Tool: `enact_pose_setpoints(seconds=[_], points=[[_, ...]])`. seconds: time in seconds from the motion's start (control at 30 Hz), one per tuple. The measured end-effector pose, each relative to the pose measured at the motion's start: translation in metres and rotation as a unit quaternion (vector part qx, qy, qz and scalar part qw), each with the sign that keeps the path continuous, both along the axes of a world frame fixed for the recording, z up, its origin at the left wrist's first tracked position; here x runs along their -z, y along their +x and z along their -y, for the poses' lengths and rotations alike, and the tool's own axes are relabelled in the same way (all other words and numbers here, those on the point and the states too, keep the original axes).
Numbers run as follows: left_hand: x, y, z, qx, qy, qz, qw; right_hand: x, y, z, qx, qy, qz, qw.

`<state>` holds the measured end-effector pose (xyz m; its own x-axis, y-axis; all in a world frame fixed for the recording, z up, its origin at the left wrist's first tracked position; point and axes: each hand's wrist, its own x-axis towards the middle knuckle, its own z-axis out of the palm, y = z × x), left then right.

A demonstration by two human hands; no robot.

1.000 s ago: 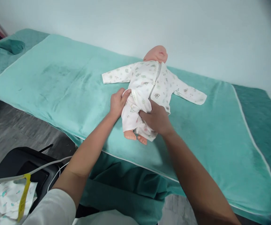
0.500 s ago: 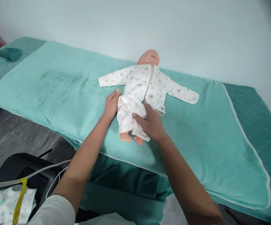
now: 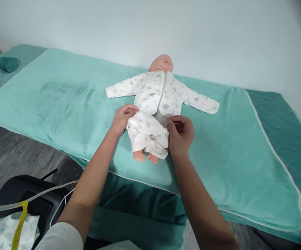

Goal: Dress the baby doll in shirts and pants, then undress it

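A baby doll [image 3: 161,63] lies on its back in a white printed jacket [image 3: 150,91], sleeves spread wide. White printed pants [image 3: 146,126] cover its legs, bunched around the hips, with both feet bare below the cuffs. My left hand [image 3: 124,118] is closed at the waist on the left side, its fingertips gripping the pants' top edge just under the jacket hem. On the opposite side my right hand [image 3: 181,134] is closed in a pinch at the pants' waist; the fingers partly hide what they grip.
A green padded cover [image 3: 69,104] spreads over the bed against a white wall [image 3: 218,41]. At lower left, a black chair [image 3: 22,180] holds a folded printed cloth [image 3: 7,231]. A pale tube [image 3: 48,189] with a yellow tag [image 3: 20,225] crosses in front of it.
My right hand has moved from the front of the pants out to the right side of the waist. My left hand has shifted slightly down and its fingers have curled in.
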<state>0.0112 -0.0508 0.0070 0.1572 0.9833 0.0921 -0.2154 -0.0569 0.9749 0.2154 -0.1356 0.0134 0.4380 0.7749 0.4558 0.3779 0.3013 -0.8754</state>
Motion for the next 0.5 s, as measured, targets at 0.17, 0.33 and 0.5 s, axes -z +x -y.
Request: enact_pose_setpoints(seconds=[0.17, 0.33, 0.5], points=[[0.0, -0.004, -0.001, 0.0, 0.084, -0.106, 0.991, -0.008, 0.01, -0.014, 0.005, -0.036, 0.194, 0.98], [-0.001, -0.004, -0.005, -0.01, 0.151, -0.193, 0.969, -0.022, 0.009, -0.036, 0.0, -0.084, 0.328, 0.941], [-0.004, 0.006, -0.011, -0.074, 0.225, -0.209, 0.949, -0.024, 0.005, -0.046, 0.003, -0.092, 0.346, 0.934]])
